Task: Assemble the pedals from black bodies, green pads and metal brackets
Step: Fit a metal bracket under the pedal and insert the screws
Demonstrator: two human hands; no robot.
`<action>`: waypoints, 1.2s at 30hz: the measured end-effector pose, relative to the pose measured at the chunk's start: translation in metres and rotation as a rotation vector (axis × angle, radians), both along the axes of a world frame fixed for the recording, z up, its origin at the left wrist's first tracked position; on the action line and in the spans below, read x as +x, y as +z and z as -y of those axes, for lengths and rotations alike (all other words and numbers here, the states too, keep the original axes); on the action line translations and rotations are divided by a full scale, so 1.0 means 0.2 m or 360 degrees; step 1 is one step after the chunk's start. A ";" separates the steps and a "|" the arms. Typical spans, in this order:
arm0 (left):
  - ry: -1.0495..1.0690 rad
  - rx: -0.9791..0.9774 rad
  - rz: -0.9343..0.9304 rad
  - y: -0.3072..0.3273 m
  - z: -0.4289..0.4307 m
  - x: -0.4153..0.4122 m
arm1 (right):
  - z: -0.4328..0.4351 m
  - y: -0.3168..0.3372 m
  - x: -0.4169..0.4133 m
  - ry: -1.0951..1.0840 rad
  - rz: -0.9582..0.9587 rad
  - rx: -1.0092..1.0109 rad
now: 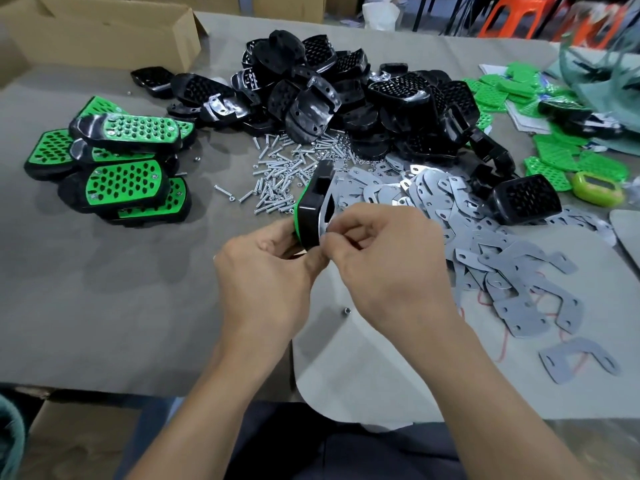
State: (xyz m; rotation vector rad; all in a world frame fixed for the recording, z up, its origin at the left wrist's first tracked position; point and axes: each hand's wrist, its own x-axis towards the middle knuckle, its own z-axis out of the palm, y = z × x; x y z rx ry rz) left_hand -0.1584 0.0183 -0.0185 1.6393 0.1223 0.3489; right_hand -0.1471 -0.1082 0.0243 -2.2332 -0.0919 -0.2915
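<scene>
My left hand grips a black pedal body on edge above the table, its green pad facing left and a metal bracket against its back. My right hand pinches something small at the bracket's lower end; what it is stays hidden by the fingers. Behind lies a heap of black bodies. Loose metal brackets spread to the right. Green pads lie at far right. Screws and nuts are scattered in the middle.
Finished pedals with green pads are stacked at left. A cardboard box stands at back left. A single nut lies near my wrists. A green-yellow object sits at right, and an orange stool behind.
</scene>
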 end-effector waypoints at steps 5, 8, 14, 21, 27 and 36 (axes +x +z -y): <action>0.0091 0.0229 0.0034 -0.01 -0.01 -0.01 | -0.01 0.00 0.00 0.0075 -0.0027 0.0095; 0.0134 0.0413 0.0078 0.00 -0.01 -0.01 | -0.03 -0.01 0.00 0.0091 -0.0061 0.0162; 0.0159 0.0454 0.0137 0.01 0.00 -0.01 | -0.03 -0.02 0.03 0.0097 -0.0283 0.0446; 0.0422 0.0255 0.0029 0.00 -0.01 -0.03 | -0.02 -0.06 0.05 0.0143 -0.0550 0.0872; 0.0296 0.0340 0.0068 0.04 0.02 -0.04 | 0.03 -0.07 0.02 0.0083 -0.0442 0.0846; 0.0215 0.0469 0.0150 0.09 0.03 -0.01 | 0.03 -0.07 0.03 0.0023 -0.0268 0.0605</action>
